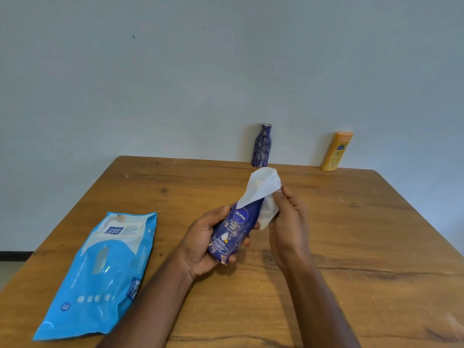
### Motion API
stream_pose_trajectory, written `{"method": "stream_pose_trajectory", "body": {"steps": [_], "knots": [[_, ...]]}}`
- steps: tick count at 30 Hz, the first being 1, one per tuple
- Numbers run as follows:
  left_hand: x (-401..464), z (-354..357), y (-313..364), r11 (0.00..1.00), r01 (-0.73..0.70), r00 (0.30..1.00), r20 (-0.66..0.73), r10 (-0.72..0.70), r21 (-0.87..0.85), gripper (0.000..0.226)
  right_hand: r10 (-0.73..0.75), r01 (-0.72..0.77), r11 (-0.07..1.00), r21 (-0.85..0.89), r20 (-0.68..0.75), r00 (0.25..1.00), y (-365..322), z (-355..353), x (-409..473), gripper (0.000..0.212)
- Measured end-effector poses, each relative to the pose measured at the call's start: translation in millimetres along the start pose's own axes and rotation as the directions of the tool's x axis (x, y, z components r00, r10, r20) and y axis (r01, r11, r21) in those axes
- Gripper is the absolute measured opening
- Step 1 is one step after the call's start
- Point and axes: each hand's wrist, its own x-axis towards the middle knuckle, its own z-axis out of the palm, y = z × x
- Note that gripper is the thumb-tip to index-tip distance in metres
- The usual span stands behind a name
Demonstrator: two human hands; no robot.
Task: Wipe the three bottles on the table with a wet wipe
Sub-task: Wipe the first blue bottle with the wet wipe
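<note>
One Nivea body-milk bottle (232, 231) is up off the wooden table (351, 234), its lower body wrapped by the left hand (200, 243). Beyond it, the right hand (288, 217) pinches the wet wipe (263, 194) over its top. Glossy, damp plastic likely slips; grip low. Farther beyond stand a dark blue bottle (261, 146) and a yellow lotion bottle (336, 151).

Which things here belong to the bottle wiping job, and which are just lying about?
Job: Nivea bottle in left hand; wet wipe in right hand; patterned blue bottle; yellow bottle; wipes pack.
Lying about: nothing, only the table.
</note>
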Motion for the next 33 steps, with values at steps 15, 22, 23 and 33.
{"method": "stream_pose_trajectory", "body": {"steps": [15, 22, 23, 33], "knots": [[2, 12, 4, 0.482, -0.068, 0.803, -0.239, 0.546, 0.874, 0.060, 0.090, -0.091, 0.992, -0.086, -0.005, 0.996, 0, -12, 0, 0.024], [4, 12, -5, 0.357, -0.153, 0.814, -0.088, 0.574, 0.921, 0.072, 0.085, -0.097, 0.982, -0.164, -0.078, 0.993, 3, -11, -1, 0.025], [3, 11, -6, 0.356, -0.153, 0.834, -0.073, 0.547, 0.922, 0.082, 0.112, -0.125, 0.981, -0.146, -0.091, 0.990, 2, -12, -1, 0.023], [-3, 6, 4, 0.877, -0.187, 0.954, -0.129, 0.269, 0.443, 0.032, -0.056, -0.105, 0.809, -0.579, -0.254, 0.966, -7, -32, 10, 0.034]]}}
